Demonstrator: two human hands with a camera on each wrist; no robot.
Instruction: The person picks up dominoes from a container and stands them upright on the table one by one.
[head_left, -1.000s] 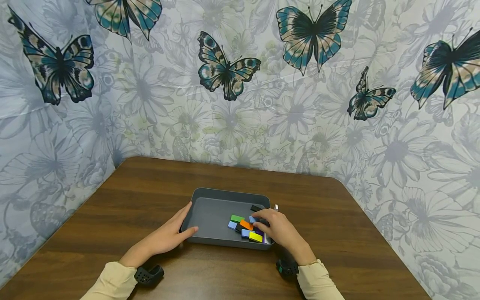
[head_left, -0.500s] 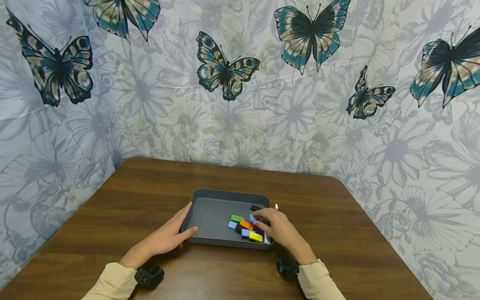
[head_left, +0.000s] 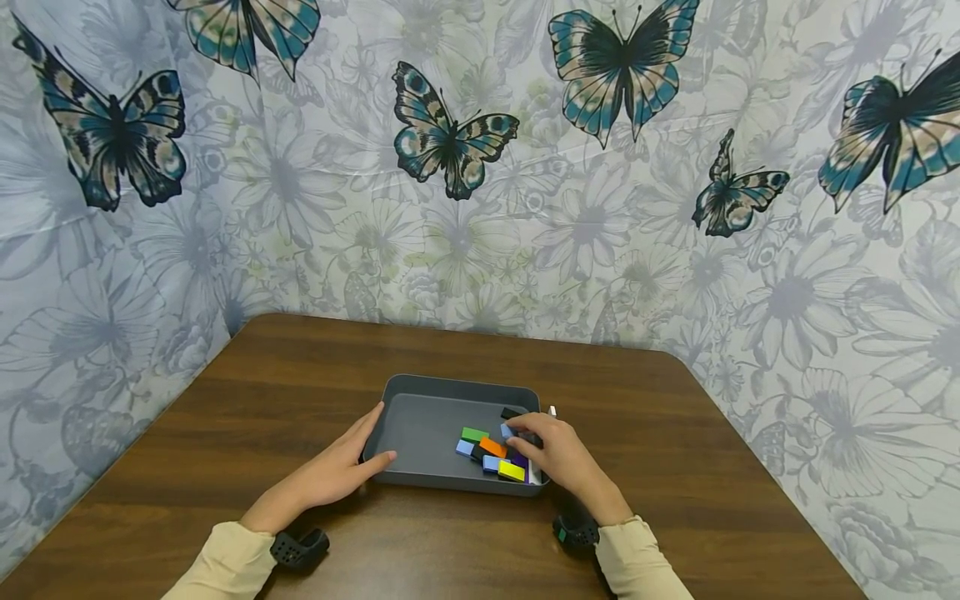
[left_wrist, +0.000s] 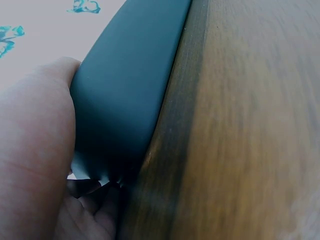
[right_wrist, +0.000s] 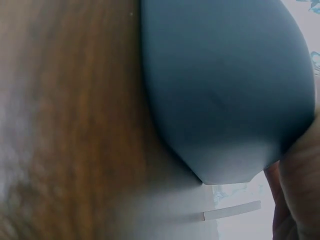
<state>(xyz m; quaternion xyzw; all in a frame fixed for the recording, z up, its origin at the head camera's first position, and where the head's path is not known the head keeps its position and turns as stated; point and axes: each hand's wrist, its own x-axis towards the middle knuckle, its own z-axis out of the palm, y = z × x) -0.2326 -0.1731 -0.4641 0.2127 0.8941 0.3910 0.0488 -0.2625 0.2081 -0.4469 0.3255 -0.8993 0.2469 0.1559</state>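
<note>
A shallow grey tray (head_left: 420,417) lies on the wooden table. My left hand (head_left: 333,471) holds its left end, thumb over the front-left rim and fingers along the outer wall. Inside, at the right, my right hand (head_left: 558,450) pinches a light blue block (head_left: 507,431) between thumb and forefinger, partly hidden by the fingers. Close by lie a green block (head_left: 474,435), an orange block (head_left: 492,447), a yellow block (head_left: 512,472), two more light blue ones, and black, purple and white pieces. In the left wrist view, the tray's outer wall (left_wrist: 130,70) lies against the hand.
A small white piece (head_left: 552,411) stands on the table just beyond the tray's right end. The brown table (head_left: 420,550) meets a butterfly-patterned cloth (head_left: 465,267) at its far edge. Black bands (head_left: 300,550) sit on both wrists.
The light blue block at my right fingertips has turned and shifted slightly away from me, and the thumb and forefinger have moved with it. My left hand and the tray stay in place.
</note>
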